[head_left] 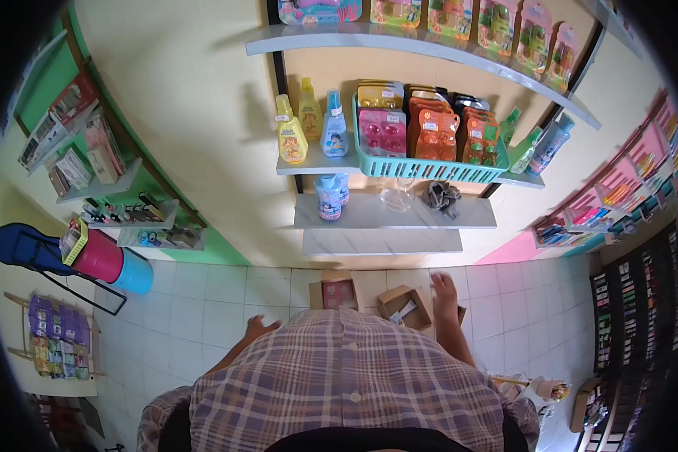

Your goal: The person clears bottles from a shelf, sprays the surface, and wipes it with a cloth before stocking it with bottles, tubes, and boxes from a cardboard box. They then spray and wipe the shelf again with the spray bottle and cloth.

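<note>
Low on the left side of my plaid shirt, my left hand [261, 328] hangs over the tiled floor with its fingers apart and nothing in it. My right hand [444, 291] is raised higher on the right, fingers stretched out and holding nothing. Nearest to it in the view is an open cardboard box [391, 300] with small items inside, standing on the floor. Another open cardboard box [316, 293], with something reddish in it, lies between my hands, partly hidden by the shirt. Ahead are the lower marbled shelves [380, 242].
A turquoise basket [433, 170] of carded goods stands on a shelf beside yellow bottles [291, 139] and a blue bottle [334, 135]. Below are another blue bottle [328, 199] and a crumpled grey thing [443, 200]. A folding chair [26, 251] and tubs [98, 254] stand left.
</note>
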Tool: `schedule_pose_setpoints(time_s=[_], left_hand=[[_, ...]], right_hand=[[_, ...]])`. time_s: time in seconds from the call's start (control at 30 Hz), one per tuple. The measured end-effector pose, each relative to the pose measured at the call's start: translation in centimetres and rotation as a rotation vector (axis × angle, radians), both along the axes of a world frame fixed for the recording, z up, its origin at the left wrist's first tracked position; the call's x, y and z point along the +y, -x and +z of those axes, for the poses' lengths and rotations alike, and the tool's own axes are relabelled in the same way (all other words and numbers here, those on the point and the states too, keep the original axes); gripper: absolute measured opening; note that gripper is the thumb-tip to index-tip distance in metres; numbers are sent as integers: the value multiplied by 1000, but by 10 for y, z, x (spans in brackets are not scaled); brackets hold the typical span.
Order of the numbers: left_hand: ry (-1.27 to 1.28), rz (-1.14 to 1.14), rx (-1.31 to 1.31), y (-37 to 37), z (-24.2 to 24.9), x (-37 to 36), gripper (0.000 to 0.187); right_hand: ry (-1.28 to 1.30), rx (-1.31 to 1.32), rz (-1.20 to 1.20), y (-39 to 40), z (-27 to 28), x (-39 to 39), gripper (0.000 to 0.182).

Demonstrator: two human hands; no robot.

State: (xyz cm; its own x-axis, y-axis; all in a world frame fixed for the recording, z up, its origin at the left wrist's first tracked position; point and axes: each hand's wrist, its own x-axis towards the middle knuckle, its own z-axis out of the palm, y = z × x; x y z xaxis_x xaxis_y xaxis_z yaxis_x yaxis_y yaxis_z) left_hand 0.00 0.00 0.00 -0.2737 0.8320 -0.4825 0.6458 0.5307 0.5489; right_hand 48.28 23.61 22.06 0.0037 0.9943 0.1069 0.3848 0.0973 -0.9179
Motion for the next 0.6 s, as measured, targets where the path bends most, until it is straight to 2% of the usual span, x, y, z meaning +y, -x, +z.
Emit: schedule_pose_setpoints(time_s=[0.03,0.07,0.1,0.13,0.2,0.23,0.3,0.4,0.47,0.5,0.57,0.6], left_hand=[[-87,53,30,-33,58,13,91],[-176,107,59,-53,97,35,87],[-450,140,40,-48,99,79,79],[-591,203,-24,-69,153,105,74],[-801,172,-29,-77,193,160,79],[-910,134,-33,-81,209,188,87],[-950,150,-147,-99,253,230,98],[-1111,110,-23,-117,278,280,105],[-1043,71,-277,-124,298,295,90],[-1044,72,-283,-125,297,301,90],[-1063,215,-251,-126,294,312,74],[-1068,218,-253,-128,300,312,74]], right_hand=[[15,1,0,0,-2,-8,26],[-235,-177,19,16,20,-1,22],[-302,-136,52,32,29,27,23],[-337,-115,64,39,29,44,26],[-357,-145,-41,60,27,69,33],[-358,-143,-31,72,26,81,33],[-462,-207,-147,92,25,95,35],[-276,-106,142,116,14,94,39],[-197,-99,305,126,12,67,38],[-194,-104,390,125,8,53,37],[-150,-107,498,115,7,32,35],[-28,-100,507,107,2,26,35]])
